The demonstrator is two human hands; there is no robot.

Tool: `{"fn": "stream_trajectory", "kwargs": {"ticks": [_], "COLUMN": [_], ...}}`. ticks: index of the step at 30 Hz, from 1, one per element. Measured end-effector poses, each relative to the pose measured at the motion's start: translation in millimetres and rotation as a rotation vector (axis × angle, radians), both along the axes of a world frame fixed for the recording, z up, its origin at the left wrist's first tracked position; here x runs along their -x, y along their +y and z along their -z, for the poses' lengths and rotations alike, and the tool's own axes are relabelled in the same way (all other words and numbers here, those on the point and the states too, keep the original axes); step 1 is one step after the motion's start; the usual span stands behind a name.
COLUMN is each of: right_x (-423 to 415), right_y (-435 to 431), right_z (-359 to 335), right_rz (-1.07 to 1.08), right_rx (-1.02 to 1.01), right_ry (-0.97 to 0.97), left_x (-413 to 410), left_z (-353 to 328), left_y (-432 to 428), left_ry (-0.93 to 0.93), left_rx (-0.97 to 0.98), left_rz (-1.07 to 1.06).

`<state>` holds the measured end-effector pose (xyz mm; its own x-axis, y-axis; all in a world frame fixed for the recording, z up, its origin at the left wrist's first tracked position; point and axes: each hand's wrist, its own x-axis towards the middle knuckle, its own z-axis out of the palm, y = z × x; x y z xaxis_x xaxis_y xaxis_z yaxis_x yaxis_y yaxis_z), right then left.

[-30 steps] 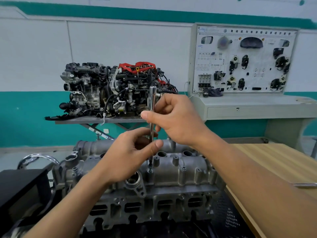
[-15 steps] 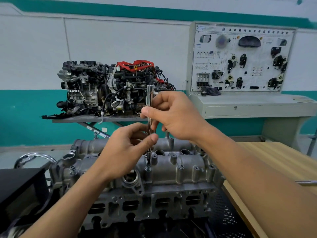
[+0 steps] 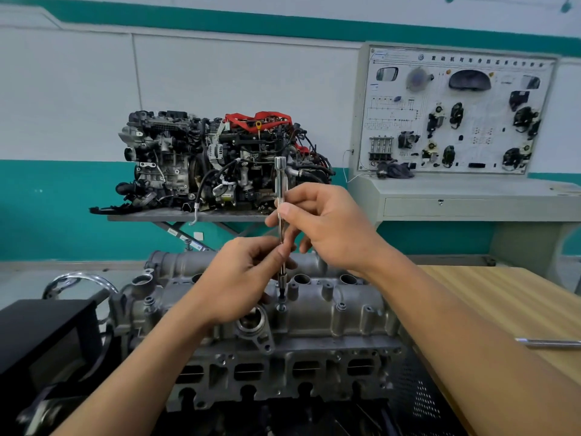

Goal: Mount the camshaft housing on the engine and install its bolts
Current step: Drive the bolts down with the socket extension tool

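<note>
White wall [image 3: 220,89] with teal bands. Grey console [image 3: 471,199] against it carries a component display board [image 3: 456,111]. Wooden desk [image 3: 503,303] at right.

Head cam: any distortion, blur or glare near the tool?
Head view: wide-angle bowing curves the green wall stripe; extension bar, left hand and right hand are sharp; lighting soft, mild sheen on the camshaft housing; training board lettering too blurred to read.

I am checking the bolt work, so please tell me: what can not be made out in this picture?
Head view:
- Whether the driver tip is seated in the bolt: too small and dark.
- Housing bolt holes behind the left hand: hidden by it.
- Metal rod on the table: cut off by the right edge.
- Board lettering: blurred.
</note>
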<state>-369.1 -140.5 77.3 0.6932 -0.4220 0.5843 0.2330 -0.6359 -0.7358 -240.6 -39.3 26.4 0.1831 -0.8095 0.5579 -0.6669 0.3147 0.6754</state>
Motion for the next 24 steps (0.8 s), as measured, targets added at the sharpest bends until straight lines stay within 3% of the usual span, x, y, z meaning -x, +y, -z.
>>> {"fn": "stream_trajectory", "kwargs": {"ticks": [8,18,24], "right_x": [-3,2,-8], "right_y": [-1,3,11], "right_z": [12,13,18], "right_rz": [0.138,0.015,0.076], "right_rx": [0.015,-0.054,-0.079], "right_ry": [-0.183,-0.057,-0.178], "left_x": [-4,-3,2], "left_z": [1,3,4], "left_y": [-1,1,-2], "left_ry": [0.244,0.172,0.143], "left_rx": [-0.042,-0.04,-0.002], "left_rz": [0.026,0.033,0.046]}}
